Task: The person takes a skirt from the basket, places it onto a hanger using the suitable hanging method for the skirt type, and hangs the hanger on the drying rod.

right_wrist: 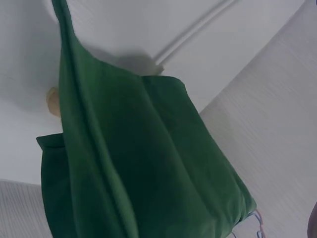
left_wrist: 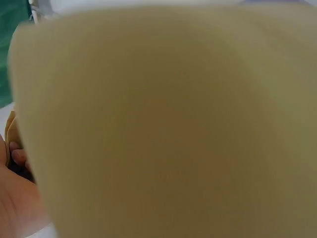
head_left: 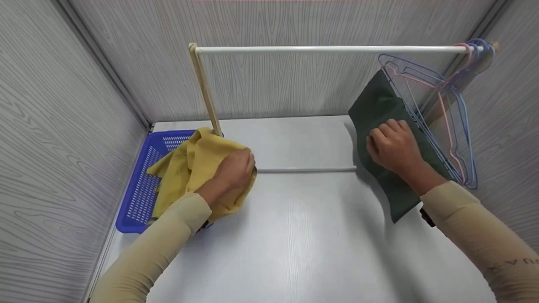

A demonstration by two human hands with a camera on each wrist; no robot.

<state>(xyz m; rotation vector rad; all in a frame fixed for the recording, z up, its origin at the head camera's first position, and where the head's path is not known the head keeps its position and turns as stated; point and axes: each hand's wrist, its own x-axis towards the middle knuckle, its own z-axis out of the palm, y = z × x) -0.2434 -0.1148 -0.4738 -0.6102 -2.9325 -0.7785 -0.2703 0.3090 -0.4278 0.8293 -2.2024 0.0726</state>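
The desk (head_left: 303,252) sits under one bar (head_left: 320,49), high so things can hang. One blue basket (head_left: 141,187) sits under part of one yellow cloth (head_left: 206,162). One green cloth (head_left: 374,105) hangs by one pink hanger (head_left: 442,85) and blue hangers (head_left: 463,111) too bunched to count. The left grip (head_left: 236,168) clutches the yellow cloth, likely to lift it; the right grip (head_left: 396,145) is curled, on what I cannot tell.
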